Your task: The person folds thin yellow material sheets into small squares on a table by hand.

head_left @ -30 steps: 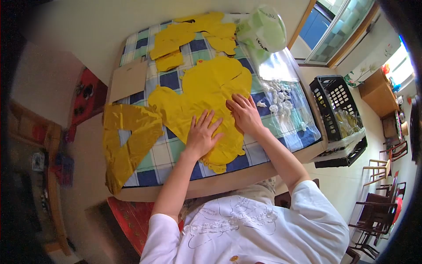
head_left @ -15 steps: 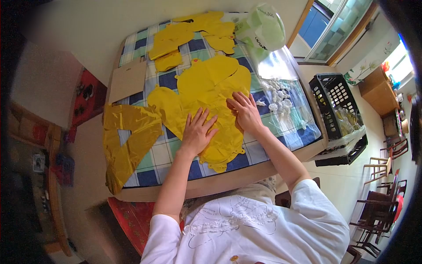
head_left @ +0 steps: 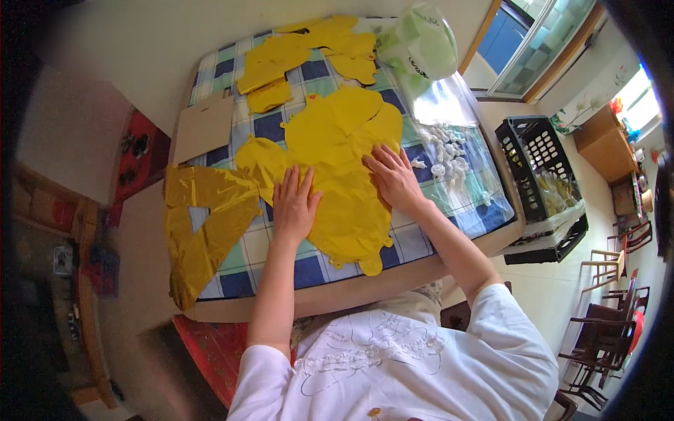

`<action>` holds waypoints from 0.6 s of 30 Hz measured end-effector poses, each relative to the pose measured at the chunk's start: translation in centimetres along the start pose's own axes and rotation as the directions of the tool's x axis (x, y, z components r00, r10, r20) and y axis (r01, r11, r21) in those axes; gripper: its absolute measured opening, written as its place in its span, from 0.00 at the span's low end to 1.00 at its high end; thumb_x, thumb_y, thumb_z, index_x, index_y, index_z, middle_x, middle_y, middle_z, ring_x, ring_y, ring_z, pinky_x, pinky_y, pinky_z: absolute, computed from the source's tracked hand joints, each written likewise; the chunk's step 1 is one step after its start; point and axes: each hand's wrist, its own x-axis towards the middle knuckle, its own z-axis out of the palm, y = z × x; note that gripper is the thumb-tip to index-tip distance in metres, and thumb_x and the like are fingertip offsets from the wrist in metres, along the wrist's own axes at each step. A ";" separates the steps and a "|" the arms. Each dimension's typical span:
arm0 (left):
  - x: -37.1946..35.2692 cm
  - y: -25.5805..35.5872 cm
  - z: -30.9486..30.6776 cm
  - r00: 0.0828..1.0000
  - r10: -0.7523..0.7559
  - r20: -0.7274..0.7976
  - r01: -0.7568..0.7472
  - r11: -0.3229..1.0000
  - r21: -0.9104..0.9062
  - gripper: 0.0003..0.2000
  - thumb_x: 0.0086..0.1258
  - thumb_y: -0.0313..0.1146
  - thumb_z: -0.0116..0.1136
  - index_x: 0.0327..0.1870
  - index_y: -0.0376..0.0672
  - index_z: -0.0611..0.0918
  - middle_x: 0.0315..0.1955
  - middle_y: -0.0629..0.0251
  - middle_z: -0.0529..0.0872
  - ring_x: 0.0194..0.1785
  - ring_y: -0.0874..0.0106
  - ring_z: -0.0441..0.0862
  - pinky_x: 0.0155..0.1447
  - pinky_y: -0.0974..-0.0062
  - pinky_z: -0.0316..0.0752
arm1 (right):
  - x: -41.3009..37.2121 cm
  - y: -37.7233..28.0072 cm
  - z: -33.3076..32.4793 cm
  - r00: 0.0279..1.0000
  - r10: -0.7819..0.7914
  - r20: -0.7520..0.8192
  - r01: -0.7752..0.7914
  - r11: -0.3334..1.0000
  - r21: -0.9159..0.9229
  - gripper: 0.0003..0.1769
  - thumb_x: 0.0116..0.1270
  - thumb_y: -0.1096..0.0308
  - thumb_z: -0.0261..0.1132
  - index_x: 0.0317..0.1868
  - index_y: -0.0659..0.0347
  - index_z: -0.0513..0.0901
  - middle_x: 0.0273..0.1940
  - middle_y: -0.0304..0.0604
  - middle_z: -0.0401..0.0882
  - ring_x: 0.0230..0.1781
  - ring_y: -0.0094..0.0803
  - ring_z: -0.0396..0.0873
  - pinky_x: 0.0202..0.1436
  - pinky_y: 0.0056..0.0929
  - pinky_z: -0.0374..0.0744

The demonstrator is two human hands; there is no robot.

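Checked cloth covers the bench [head_left: 232, 281], and a flattened yellow foil balloon [head_left: 347, 210] lies at its middle, its lower tip just over the near edge. The left hand [head_left: 293, 203] and right hand [head_left: 393, 179] both press on it palms down with fingers spread, gripping nothing and hiding part of its outline. Small white pieces [head_left: 446, 158] beside the right hand, perhaps plastic fittings, are too small to identify, while a crumpled gold foil sheet [head_left: 203, 217] hangs off the left edge.
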 end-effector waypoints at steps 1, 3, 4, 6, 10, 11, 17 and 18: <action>0.0 0.0 0.0 1.000 0.005 -0.008 -0.005 1.000 -0.011 0.26 0.74 0.44 0.50 0.72 0.50 0.64 0.71 0.51 0.61 0.74 0.55 0.56 0.74 0.51 0.50 | 0.1 -0.2 0.1 1.000 0.008 0.008 -0.008 1.000 0.002 0.23 0.67 0.68 0.57 0.63 0.53 0.73 0.66 0.47 0.67 0.71 0.44 0.61 0.73 0.53 0.55; 0.0 0.1 -0.2 1.000 0.002 -0.018 -0.002 1.000 -0.028 0.26 0.74 0.43 0.51 0.71 0.49 0.64 0.71 0.51 0.61 0.74 0.54 0.57 0.74 0.50 0.50 | 0.5 -0.7 0.4 1.000 0.021 0.019 -0.021 1.000 0.009 0.22 0.67 0.67 0.57 0.62 0.53 0.73 0.66 0.48 0.67 0.71 0.44 0.61 0.73 0.54 0.55; 0.0 0.3 -0.4 1.000 -0.006 -0.018 0.005 0.999 -0.036 0.26 0.74 0.43 0.51 0.71 0.49 0.65 0.71 0.50 0.61 0.74 0.54 0.57 0.74 0.50 0.50 | 0.4 -0.7 0.6 1.000 0.020 0.016 -0.020 1.000 0.006 0.22 0.68 0.66 0.57 0.62 0.53 0.73 0.66 0.48 0.67 0.70 0.44 0.61 0.73 0.54 0.56; 0.2 0.4 -0.4 0.999 -0.023 -0.032 0.022 0.998 -0.051 0.26 0.74 0.43 0.51 0.71 0.48 0.65 0.71 0.50 0.62 0.74 0.53 0.57 0.74 0.50 0.50 | 0.2 -0.7 1.2 1.000 0.014 0.007 -0.014 1.000 -0.001 0.21 0.69 0.65 0.56 0.62 0.53 0.73 0.66 0.49 0.67 0.70 0.44 0.61 0.73 0.54 0.56; 1.1 1.4 -0.4 0.999 -0.007 -0.036 0.005 0.998 -0.059 0.25 0.73 0.44 0.51 0.69 0.47 0.67 0.71 0.51 0.62 0.74 0.53 0.57 0.74 0.49 0.51 | 0.3 -0.8 1.3 1.000 0.015 0.011 -0.015 1.000 -0.024 0.22 0.69 0.65 0.56 0.63 0.53 0.73 0.66 0.49 0.68 0.70 0.45 0.62 0.73 0.54 0.57; 1.6 2.0 -0.4 1.000 0.011 -0.025 -0.013 0.998 -0.057 0.25 0.73 0.44 0.51 0.69 0.47 0.68 0.71 0.51 0.62 0.74 0.53 0.57 0.74 0.49 0.51 | 0.4 -0.8 1.4 1.000 0.015 0.005 -0.015 1.000 -0.024 0.22 0.69 0.65 0.56 0.63 0.53 0.73 0.66 0.49 0.68 0.70 0.45 0.62 0.73 0.54 0.57; 3.4 3.8 1.5 0.989 0.118 0.084 -0.117 0.993 -0.020 0.27 0.72 0.51 0.49 0.68 0.49 0.70 0.71 0.54 0.62 0.75 0.59 0.56 0.74 0.49 0.49 | 0.4 -1.0 1.4 0.999 0.029 -0.029 -0.029 1.000 -0.007 0.21 0.68 0.65 0.56 0.62 0.55 0.74 0.65 0.49 0.69 0.69 0.46 0.62 0.72 0.54 0.57; 3.5 3.8 1.6 0.987 0.128 0.098 -0.126 0.992 -0.023 0.27 0.72 0.51 0.50 0.69 0.50 0.69 0.71 0.54 0.62 0.75 0.58 0.55 0.74 0.49 0.49 | 0.4 -1.0 1.5 0.999 0.030 -0.035 -0.030 1.000 -0.008 0.21 0.68 0.66 0.56 0.62 0.55 0.74 0.65 0.49 0.69 0.69 0.46 0.63 0.72 0.54 0.58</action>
